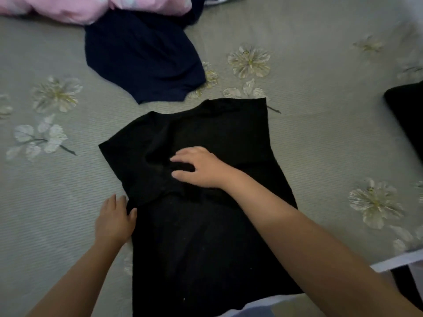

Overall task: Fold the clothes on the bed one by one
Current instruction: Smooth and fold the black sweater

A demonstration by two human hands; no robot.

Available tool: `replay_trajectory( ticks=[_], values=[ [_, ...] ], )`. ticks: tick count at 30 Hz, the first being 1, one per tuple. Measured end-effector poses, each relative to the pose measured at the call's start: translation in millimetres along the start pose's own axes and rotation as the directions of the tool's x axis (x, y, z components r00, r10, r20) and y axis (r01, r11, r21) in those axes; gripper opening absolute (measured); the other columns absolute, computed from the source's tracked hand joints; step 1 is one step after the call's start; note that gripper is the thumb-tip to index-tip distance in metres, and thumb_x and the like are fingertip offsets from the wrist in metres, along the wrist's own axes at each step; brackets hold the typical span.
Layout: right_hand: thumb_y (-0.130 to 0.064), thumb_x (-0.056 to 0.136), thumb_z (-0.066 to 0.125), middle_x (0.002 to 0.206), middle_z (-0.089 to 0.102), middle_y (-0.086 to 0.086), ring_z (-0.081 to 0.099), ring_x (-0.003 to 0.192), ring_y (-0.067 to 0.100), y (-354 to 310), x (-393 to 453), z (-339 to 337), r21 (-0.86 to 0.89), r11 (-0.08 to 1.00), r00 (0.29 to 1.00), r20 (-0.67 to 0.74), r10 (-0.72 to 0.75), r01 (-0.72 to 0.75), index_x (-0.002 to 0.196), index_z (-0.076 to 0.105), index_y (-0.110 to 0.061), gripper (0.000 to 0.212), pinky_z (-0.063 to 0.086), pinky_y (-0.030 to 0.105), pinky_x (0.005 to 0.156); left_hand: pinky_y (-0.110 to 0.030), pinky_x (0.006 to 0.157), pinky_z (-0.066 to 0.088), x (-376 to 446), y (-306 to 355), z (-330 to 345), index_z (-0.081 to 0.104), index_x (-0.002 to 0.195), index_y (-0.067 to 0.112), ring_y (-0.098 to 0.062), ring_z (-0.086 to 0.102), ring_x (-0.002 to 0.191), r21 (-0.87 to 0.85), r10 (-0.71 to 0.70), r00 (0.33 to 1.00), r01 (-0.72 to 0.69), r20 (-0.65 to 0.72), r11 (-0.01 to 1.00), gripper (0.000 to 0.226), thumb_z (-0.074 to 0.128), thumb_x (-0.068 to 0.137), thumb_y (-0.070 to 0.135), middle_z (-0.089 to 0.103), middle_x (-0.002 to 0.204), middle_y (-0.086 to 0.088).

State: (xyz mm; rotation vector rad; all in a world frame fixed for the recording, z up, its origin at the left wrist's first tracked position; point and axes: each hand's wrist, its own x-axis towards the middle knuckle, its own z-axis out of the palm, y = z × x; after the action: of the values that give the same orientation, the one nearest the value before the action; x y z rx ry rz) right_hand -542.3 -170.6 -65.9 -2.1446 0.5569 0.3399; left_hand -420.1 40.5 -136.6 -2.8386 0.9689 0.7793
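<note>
A black garment lies spread flat on the bed in front of me, with one side flap laid over its upper left part. My right hand rests palm down on the middle of it, fingers spread and pressing the fabric. My left hand lies flat at the garment's left edge, fingers apart, touching the cloth where the flap meets the body. Neither hand grips anything.
The bed has a grey-green cover with white flower prints. A dark navy garment lies crumpled beyond the black one. Pink fabric is bunched at the top left. Another black piece sits at the right edge.
</note>
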Motion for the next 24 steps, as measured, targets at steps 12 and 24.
replay_trajectory(
  ticks=[12, 24],
  values=[
    [-0.025, 0.089, 0.055, 0.14, 0.04, 0.006, 0.036, 0.128, 0.022, 111.6, -29.6, 41.1, -0.396, 0.815, 0.904, -0.251, 0.346, -0.423, 0.138, 0.037, -0.016, 0.053, 0.033, 0.033, 0.104, -0.049, 0.098, 0.032, 30.4, 14.2, 11.1, 0.054, 0.102, -0.013, -0.044, 0.038, 0.119, -0.392, -0.292, 0.936, 0.197, -0.197, 0.898, 0.041, 0.066, 0.083, 0.022, 0.042, 0.126, -0.035],
    [0.003, 0.078, 0.056, 0.088, 0.059, 0.025, 0.058, 0.082, 0.038, 143.2, -23.2, -9.7, -0.579, 0.661, 0.876, -0.366, 0.313, -0.478, 0.088, 0.061, 0.006, 0.012, 0.043, 0.04, 0.072, -0.029, 0.074, 0.046, 59.5, 14.1, -1.5, 0.059, 0.088, 0.016, -0.015, 0.059, 0.079, -0.889, -0.278, 0.96, 0.14, 0.015, 0.436, 0.007, 0.058, 0.089, 0.023, 0.062, 0.08, 0.004]
  ],
)
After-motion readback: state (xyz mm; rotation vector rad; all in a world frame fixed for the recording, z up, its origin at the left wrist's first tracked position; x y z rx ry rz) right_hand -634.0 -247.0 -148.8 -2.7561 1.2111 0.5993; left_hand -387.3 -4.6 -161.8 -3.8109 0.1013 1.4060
